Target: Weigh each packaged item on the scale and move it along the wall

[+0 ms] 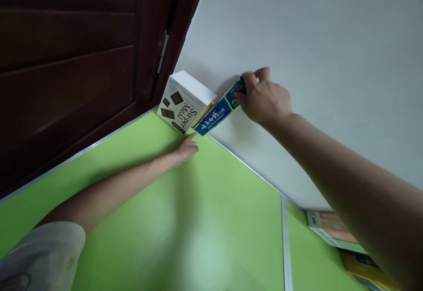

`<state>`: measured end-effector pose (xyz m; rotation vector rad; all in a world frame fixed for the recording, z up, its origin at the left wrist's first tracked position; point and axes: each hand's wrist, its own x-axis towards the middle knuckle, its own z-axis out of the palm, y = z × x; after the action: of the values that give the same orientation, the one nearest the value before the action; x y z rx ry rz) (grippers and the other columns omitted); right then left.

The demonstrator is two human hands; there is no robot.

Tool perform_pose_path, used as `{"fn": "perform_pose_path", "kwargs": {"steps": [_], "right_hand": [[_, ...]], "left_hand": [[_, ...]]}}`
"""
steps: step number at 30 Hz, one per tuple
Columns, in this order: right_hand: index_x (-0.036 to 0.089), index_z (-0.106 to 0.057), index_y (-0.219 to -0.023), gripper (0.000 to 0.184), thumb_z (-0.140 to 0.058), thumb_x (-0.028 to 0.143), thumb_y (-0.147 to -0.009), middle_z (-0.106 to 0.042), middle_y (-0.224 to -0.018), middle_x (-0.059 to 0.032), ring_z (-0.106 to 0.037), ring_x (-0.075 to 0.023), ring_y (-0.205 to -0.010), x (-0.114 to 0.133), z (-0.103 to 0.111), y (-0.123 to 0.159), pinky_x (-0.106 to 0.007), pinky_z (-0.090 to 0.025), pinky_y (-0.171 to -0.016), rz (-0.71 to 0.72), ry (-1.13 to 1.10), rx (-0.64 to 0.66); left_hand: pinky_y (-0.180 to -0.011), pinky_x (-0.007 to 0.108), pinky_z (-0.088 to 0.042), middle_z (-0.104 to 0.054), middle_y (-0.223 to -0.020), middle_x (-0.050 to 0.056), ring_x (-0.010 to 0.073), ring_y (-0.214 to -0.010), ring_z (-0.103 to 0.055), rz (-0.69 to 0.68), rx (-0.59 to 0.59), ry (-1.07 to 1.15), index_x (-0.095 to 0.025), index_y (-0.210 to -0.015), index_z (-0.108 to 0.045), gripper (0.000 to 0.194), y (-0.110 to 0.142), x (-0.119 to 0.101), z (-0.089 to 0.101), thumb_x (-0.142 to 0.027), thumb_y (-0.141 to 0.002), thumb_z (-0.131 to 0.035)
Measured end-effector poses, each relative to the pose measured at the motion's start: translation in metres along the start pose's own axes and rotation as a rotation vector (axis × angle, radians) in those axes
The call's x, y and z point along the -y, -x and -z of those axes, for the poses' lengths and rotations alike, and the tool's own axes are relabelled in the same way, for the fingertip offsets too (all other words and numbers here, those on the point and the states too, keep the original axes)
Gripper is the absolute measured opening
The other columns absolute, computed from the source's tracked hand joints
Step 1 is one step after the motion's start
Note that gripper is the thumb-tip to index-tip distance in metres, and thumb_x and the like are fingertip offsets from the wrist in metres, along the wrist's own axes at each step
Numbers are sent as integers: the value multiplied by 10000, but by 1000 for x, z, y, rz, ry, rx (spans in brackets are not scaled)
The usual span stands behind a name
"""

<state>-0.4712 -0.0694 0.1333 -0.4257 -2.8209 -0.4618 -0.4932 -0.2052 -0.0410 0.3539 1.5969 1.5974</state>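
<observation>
Upper centre, my right hand (pixel 266 99) grips the slanted blue box (pixel 213 117) — not yet released; the white box (pixel 181 101) sits ungripped beside it, my left hand (pixel 185 151) empty, fingers parted.

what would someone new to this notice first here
Probably the bright green surface filling the lower middle, against the dark red-brown door at upper left. Next, the white "Su-per Meal" box standing by the wall near the centre. Beside it, the right hand grips the upper end of a tilted blue-and-green box, while the left hand reaches toward their lower edges.
</observation>
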Motion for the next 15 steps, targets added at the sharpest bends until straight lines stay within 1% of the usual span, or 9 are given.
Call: {"fn": "perform_pose_path", "kwargs": {"steps": [3,5,8,10,12,15], "right_hand": [[153,-506,-1193,396,-471,354,-853,-505,-1200,-194,-607,-278,-816,-6,-3,3,-383,-455,-636,15,-30,-34],[165,-514,-1189,396,-474,352,-842,-533,-1166,-179,-604,-280,-821,-8,-3,4,-394,-461,-652,1,-66,-26],[151,-506,-1224,427,-471,316,-832,-579,-1119,-174,-597,-298,-883,-10,0,2,-425,-468,-734,-40,-146,30],[122,-496,-1250,453,-473,269,-822,-594,-1128,-182,-587,-307,-953,-9,0,0,-441,-459,-810,-65,-202,55],[94,-488,-1265,472,-478,234,-815,-596,-1156,-189,-578,-306,-1002,-9,-1,-2,-447,-449,-859,-80,-252,44],[96,-499,-1258,468,-491,225,-807,-613,-1141,-177,-591,-296,-985,-13,-5,-3,-461,-459,-865,-127,-314,12]], "left_hand": [[-1030,352,-371,-475,-1388,163,218,-1280,-454,-8,-5,-2,-155,-1437,-283,704,3,1,0,-8,-766,-440],[-1032,352,-373,-459,-1400,169,220,-1293,-441,-18,-11,-3,-143,-1423,-308,683,5,0,-1,4,-767,-430],[-1035,355,-375,-433,-1418,173,224,-1309,-420,-35,-20,-4,-134,-1407,-333,667,6,-1,-3,24,-765,-417],[-1032,356,-380,-425,-1423,172,227,-1315,-412,-46,-21,-5,-134,-1406,-337,668,6,-1,-3,33,-764,-412],[-1028,360,-385,-430,-1419,171,231,-1319,-405,-56,-20,-5,-134,-1408,-336,669,6,0,-3,40,-766,-407],[-1020,358,-393,-435,-1414,176,232,-1316,-405,-68,-14,0,-118,-1413,-327,668,5,2,-2,53,-771,-398]]}}
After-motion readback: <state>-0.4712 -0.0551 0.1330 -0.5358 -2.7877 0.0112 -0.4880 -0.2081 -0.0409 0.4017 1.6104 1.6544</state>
